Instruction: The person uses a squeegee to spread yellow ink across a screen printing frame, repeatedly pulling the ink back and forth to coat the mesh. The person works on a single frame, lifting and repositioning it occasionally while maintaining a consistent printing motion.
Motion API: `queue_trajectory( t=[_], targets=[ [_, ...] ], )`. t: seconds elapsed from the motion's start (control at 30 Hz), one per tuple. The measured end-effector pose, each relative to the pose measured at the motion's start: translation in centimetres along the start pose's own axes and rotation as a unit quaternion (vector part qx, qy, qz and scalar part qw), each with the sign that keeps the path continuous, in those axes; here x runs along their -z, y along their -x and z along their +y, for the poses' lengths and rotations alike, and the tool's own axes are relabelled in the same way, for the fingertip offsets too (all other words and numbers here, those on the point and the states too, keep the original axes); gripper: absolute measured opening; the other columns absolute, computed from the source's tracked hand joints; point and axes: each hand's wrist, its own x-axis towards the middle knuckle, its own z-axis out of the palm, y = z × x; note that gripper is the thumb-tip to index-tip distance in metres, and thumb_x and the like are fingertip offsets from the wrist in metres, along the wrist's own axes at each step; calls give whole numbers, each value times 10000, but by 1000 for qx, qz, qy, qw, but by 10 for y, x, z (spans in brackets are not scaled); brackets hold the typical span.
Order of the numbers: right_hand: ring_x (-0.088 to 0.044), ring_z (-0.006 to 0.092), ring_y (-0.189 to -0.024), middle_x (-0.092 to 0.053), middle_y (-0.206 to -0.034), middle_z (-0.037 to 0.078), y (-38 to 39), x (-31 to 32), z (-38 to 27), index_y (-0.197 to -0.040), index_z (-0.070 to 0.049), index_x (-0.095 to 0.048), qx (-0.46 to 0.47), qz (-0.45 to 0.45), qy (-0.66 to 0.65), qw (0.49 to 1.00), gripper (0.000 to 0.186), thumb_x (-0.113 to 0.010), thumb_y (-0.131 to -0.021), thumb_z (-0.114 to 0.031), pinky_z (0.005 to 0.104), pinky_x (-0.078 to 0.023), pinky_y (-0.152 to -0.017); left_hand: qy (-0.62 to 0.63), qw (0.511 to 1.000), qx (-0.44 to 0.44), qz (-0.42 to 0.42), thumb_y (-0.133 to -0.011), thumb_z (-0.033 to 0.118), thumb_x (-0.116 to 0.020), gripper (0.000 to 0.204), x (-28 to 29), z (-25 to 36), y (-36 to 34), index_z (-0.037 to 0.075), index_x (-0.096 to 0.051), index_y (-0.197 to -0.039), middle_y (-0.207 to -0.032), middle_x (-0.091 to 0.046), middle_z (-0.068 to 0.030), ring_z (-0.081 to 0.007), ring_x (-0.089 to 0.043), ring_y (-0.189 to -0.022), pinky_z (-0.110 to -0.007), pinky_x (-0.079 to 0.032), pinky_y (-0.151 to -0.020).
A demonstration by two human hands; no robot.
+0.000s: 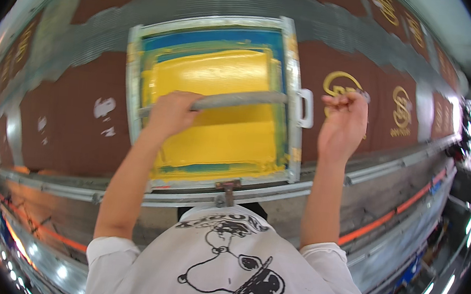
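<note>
A screen printing frame with pale metal sides lies over brown fabric in front of me. Wet yellow ink coats most of its mesh, with a blue-green border around it. A long grey squeegee spans the screen from left to right, a little tilted. My left hand is closed around the squeegee's left part. Off the frame's right side, my right hand hovers over the fabric, fingers loosely curled and nothing in them. It is apart from the white handle on that side.
Brown fabric panels with yellow or white printed marks lie along the long table. A metal rail runs along its near edge, with a small clamp at the frame. An orange strip runs lower down at the right.
</note>
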Motion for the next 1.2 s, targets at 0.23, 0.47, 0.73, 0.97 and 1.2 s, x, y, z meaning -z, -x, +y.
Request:
queue_trajectory(
  t=[0.23, 0.47, 0.73, 0.97, 1.2],
  targets=[
    [-574, 241, -922, -550, -941, 109, 89, -109, -136, -1019, -43, -559, 104, -367, -204, 902, 493, -486, -1016, -530, 483, -563, -809, 45, 999, 28, -12, -834, 203, -755, 324, 9, 16, -29, 113, -726, -1144, -992, -735, -123, -326, -685, -826, -398, -525, -738],
    [-582, 253, -939, -568, -964, 113, 120, -98, -147, -1043, -46, -576, 200, -345, -129, 908, 469, -547, -975, -509, 473, -553, -825, 34, 999, 16, -28, -859, 178, -733, 295, 6, 33, -22, 92, -722, -1141, -982, -734, -123, -303, -687, -806, -382, -521, -725],
    [-592, 267, -960, -588, -991, 117, 117, -65, -189, -1071, -49, -596, 267, -290, -78, 916, 459, -617, -927, -484, 462, -541, -844, 25, 999, 14, -17, -858, 166, -736, 281, 7, 48, -9, 76, -721, -1123, -975, -728, -138, -324, -691, -853, -384, -525, -746],
    [-600, 280, -977, -606, -1014, 120, 125, -57, -190, -1096, -51, -613, 274, -304, -61, 910, 467, -678, -885, -463, 452, -531, -860, 24, 999, 29, -8, -861, 179, -734, 282, 9, 51, -1, 75, -722, -1122, -936, -724, -136, -296, -672, -771, -366, -507, -696],
    [-609, 292, -995, -624, -1037, 123, 136, -73, -186, -1120, -54, -631, 290, -320, -33, 902, 489, -739, -843, -441, 442, -521, -876, 12, 999, 36, -39, -881, 211, -729, 330, 12, 61, -7, 67, -702, -1177, -970, -726, -163, -310, -697, -842, -365, -518, -747]
  ],
)
